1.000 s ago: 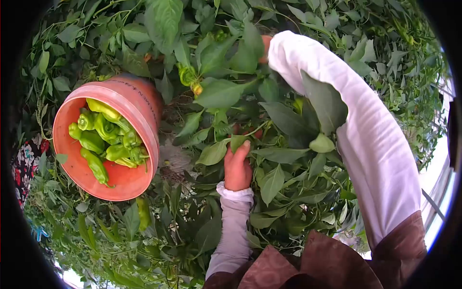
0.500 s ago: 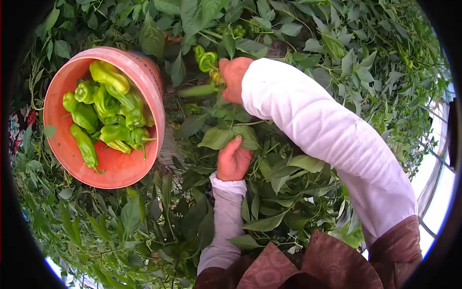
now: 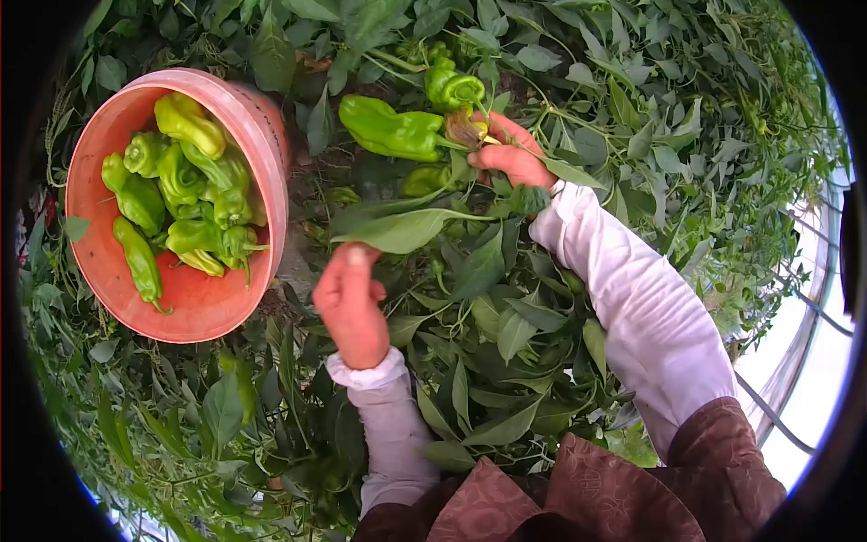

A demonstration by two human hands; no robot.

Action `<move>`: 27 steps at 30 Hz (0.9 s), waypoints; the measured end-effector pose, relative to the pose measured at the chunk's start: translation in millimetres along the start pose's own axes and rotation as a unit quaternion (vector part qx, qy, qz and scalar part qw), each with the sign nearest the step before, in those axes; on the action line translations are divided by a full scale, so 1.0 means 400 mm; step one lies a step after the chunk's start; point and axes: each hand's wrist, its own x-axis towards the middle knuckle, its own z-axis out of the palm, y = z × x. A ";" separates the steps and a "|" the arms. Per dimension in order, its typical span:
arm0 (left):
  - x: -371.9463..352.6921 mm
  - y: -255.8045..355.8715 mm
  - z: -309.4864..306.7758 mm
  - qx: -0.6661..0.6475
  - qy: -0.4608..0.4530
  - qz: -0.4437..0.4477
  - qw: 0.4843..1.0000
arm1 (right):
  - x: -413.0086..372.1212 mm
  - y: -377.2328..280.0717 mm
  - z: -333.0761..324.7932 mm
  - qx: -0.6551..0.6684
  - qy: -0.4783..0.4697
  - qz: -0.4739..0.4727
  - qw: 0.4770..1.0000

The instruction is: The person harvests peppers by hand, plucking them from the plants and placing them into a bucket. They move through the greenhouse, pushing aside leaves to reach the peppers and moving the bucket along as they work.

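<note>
Right hand (image 3: 510, 155) pinches the stem end of a long green pepper (image 3: 390, 129), held over the leaves (image 3: 488, 298) near the orange bucket (image 3: 275, 194); left hand (image 3: 352, 303) sits among foliage, fingers hidden, grip untellable; picked peppers (image 3: 181, 194) only partly fill the bucket; a curled pepper (image 3: 454, 88) hangs unpicked, so much seems left.

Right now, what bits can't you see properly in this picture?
Head view, left hand: only its back shows, so whether its fingers hold anything is hidden.
Right hand: it grips the big pepper at the stem, but leaves cover its fingertips.
Bucket: its bottom lies under the picked peppers.
Plants at the edges: cut off by the dark round border.
</note>
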 end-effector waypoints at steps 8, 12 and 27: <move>0.110 0.159 0.092 0.338 -0.056 0.419 0.841 | 0.051 0.034 -0.037 -0.022 -0.101 -0.025 0.994; 0.265 0.131 0.130 0.374 -0.238 0.246 0.862 | 0.063 0.030 -0.072 -0.079 -0.153 -0.057 0.983; 0.237 -0.126 0.088 0.038 -0.554 -0.155 0.817 | 0.051 0.009 -0.060 -0.082 -0.212 -0.090 0.970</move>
